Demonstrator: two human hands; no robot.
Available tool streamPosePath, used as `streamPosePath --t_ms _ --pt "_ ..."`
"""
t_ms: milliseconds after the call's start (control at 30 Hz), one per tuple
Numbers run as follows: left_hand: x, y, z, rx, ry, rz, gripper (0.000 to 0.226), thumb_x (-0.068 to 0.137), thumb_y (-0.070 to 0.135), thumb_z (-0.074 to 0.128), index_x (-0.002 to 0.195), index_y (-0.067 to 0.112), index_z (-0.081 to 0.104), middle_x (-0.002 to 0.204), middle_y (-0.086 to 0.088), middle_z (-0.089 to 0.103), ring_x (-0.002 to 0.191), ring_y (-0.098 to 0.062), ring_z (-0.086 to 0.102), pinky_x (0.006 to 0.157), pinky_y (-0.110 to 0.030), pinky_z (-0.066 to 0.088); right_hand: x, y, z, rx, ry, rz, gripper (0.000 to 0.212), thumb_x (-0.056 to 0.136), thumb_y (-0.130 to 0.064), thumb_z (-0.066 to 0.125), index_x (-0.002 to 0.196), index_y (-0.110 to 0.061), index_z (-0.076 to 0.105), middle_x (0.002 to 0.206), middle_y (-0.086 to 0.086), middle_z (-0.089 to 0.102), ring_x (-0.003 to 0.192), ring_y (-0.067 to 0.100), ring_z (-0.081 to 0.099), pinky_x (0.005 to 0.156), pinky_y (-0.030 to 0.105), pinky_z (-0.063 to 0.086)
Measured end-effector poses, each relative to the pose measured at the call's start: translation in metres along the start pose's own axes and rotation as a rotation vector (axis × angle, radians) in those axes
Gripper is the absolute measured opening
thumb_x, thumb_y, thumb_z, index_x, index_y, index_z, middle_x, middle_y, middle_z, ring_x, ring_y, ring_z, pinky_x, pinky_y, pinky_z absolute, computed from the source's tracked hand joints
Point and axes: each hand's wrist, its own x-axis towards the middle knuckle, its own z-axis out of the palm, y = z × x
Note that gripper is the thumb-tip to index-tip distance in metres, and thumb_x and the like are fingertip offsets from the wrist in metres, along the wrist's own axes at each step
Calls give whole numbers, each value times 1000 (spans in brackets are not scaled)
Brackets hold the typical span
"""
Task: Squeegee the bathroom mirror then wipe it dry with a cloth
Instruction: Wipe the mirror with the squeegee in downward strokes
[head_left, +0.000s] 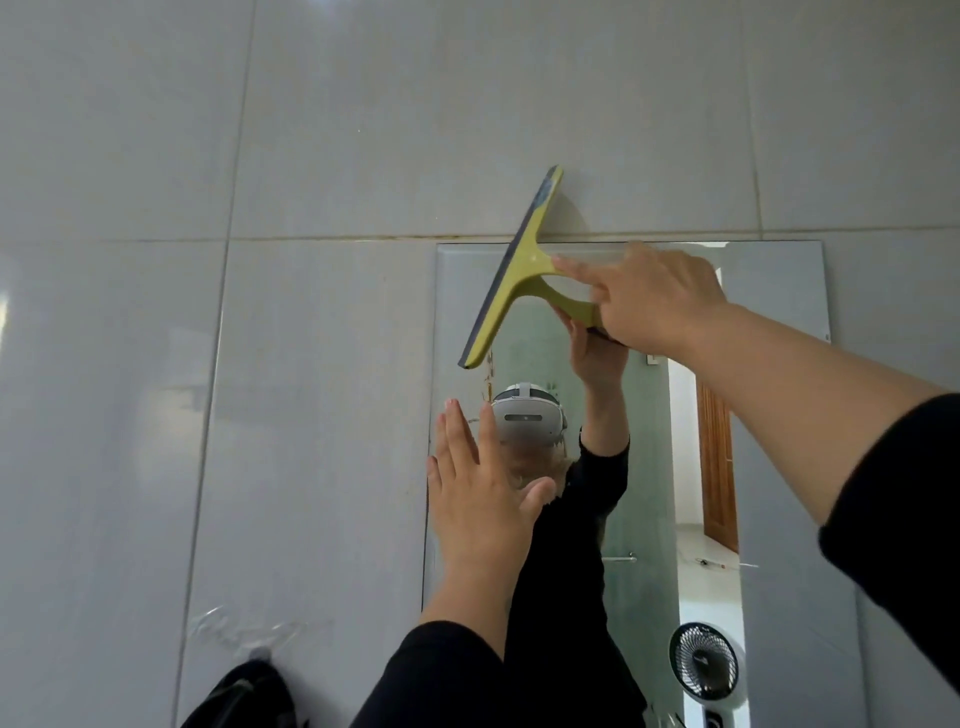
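Two hands are up at the mirror (779, 415) right now, which is a frameless rectangle stuck on big pale grey wall tiles (130, 364). Right hand (654, 296) has the yellow-green squeegee (511, 275) by its handle, fingers wrapped around the grip with the index finger stretched out along the neck toward the blade. The blade is tilted steeply, nearly on end, with its upper end sticking up over the mirror's top edge onto the tile and its lower end down over the glass near the top left corner. Can't tell for sure if the rubber edge is actually pressed flat on the glass along its length. Left hand (478, 493) is holding nothing, palm flat with fingers spread, laid on the mirror's left edge lower down. Both arms are in black sleeves. In the reflection you can see a white headset, a wooden door and a small black fan (704, 665) at the bottom. Something black (239, 696) hangs from a clear hook on the tile at lower left. No brand name or writing I can read anywhere, and no cloth I can pick out.
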Motion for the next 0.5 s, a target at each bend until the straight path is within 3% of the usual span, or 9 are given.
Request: streamPosePath --t_ms 500 --pt "1 5 -4 111 -47 -7 100 82 71 43 149 18 -9 158 -14 -16 146 -26 -16 119 -40 4 -52 87 11 1 -20 225 51 101 -33 27 138 -64 11 118 13 51 100 38 55 70 36 37"
